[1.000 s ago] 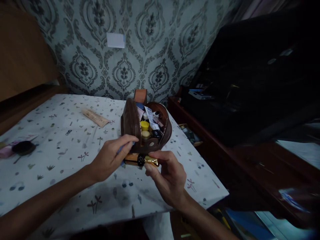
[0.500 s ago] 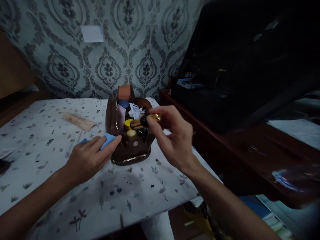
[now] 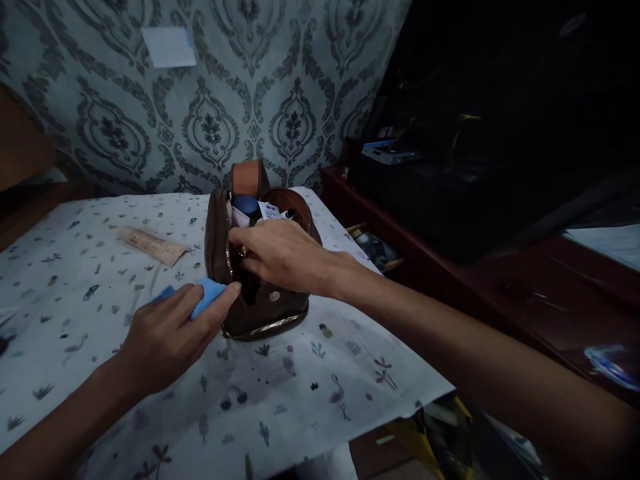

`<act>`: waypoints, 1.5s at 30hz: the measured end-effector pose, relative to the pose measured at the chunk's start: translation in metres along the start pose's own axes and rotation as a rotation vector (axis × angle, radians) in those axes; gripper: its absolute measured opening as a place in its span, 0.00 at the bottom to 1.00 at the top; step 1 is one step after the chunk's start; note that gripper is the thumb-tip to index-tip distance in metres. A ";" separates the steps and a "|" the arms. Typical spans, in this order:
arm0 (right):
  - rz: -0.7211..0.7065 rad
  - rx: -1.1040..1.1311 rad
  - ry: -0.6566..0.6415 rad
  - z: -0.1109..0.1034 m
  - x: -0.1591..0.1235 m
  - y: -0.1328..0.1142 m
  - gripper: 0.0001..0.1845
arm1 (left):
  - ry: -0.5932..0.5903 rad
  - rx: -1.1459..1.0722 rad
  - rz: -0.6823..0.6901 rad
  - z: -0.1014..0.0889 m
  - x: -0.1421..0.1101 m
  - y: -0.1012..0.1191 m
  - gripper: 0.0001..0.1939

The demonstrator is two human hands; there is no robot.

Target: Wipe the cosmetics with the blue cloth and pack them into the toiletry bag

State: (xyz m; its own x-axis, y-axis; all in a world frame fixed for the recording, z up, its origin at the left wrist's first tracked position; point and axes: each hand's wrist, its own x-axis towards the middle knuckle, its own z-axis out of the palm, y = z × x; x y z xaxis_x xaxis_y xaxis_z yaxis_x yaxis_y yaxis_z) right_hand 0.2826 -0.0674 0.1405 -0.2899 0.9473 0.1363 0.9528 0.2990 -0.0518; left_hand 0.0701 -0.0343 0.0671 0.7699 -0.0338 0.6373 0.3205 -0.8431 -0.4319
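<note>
Fingers (image 3: 237, 237) of the right hand (image 3: 280, 253) are reaching down into the mouth of the brown bag (image 3: 217, 233), and this is bringing the small gold-coloured cap (image 3: 243, 251) inside the bag's walls, close to the zipped left side. These fingers are bending inward, nearly together, and are pinching the cap; whatever is extending below it is hiding in shadow, so its lower end and whether it is touching anything cannot be told.

The left hand (image 3: 165, 333) is folding its fingers over a blue cloth (image 3: 207, 299), with one fingertip resting at the front left of the bag's opening, seemingly steadying it.

The bag is standing open and upright on the bench (image 3: 320, 400), near its far right corner, its lowered front zip facing the near edge. Behind the right hand, a dark blue lid (image 3: 246, 205) and a white packet (image 3: 269, 211) are showing inside; the hand is covering much of the rest. A beige tube (image 3: 153, 245) is lying flat toward the far edge, left of the bag and apart from it.
</note>
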 end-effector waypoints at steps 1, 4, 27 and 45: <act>0.004 -0.001 -0.003 0.001 0.002 0.001 0.10 | -0.002 0.004 0.000 0.000 0.000 0.000 0.14; 0.019 0.015 -0.003 0.006 0.006 0.004 0.12 | -0.017 0.002 -0.012 0.000 0.000 0.001 0.17; 0.003 0.016 -0.051 0.029 0.021 0.010 0.12 | -0.036 -0.021 -0.026 -0.001 -0.001 0.002 0.17; 0.021 0.524 0.561 0.014 -0.059 0.003 0.07 | -0.084 -0.009 -0.024 -0.004 -0.002 0.002 0.18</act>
State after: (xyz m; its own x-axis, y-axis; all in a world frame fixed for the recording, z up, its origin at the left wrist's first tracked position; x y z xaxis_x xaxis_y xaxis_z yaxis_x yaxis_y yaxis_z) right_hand 0.3015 -0.1209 0.1186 -0.0499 0.7952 0.6043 0.7501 0.4294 -0.5030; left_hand 0.0672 -0.0381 0.0676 0.8059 0.0314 0.5912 0.3348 -0.8477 -0.4114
